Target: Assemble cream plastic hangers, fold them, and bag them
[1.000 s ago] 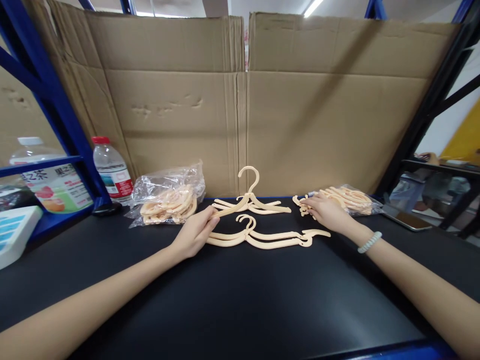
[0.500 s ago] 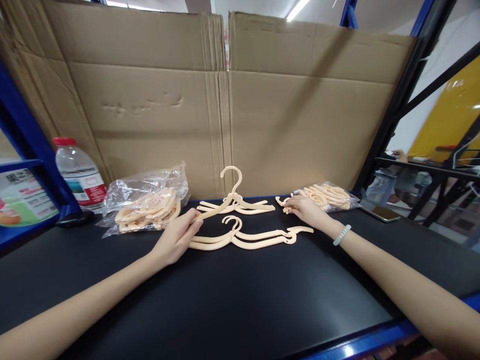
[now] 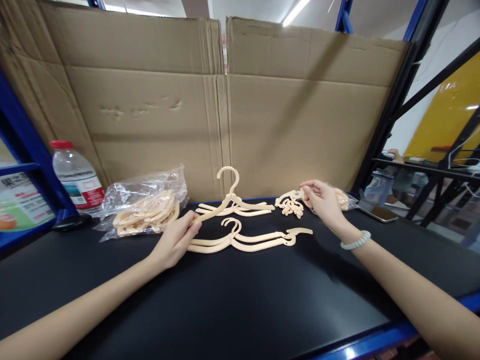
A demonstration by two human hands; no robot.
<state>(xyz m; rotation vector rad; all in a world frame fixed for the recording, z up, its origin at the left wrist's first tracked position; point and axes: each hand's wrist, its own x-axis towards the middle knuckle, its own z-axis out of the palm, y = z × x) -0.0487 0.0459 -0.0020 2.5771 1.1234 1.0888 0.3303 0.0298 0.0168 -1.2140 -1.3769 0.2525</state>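
Note:
My left hand (image 3: 176, 240) is closed around the left arm of a cream clothes hanger (image 3: 229, 199), which is tilted with its hook up. In front of it on the table lie more cream hangers (image 3: 258, 245), hooks overlapping, with a short hooked piece (image 3: 294, 235) at their right end. Behind the held hanger, other cream hangers (image 3: 253, 212) lie flat. My right hand (image 3: 324, 206) is raised over the right side with thumb and fingers pinched together. What is between them is too small to make out. Just left of its fingertips is a pile of small cream hanger pieces (image 3: 291, 207).
A clear bag of cream parts (image 3: 146, 212) lies at left, near a red-capped bottle (image 3: 77, 175) and a black object (image 3: 72, 223). Another bag (image 3: 343, 200) is partly behind my right hand, with a phone (image 3: 378, 214) beside it. Cardboard (image 3: 150, 110) walls off the back.
My right hand has lifted away from the small pieces and moved right, uncovering the pile. My left hand keeps its hold on the hanger. The view has shifted slightly.

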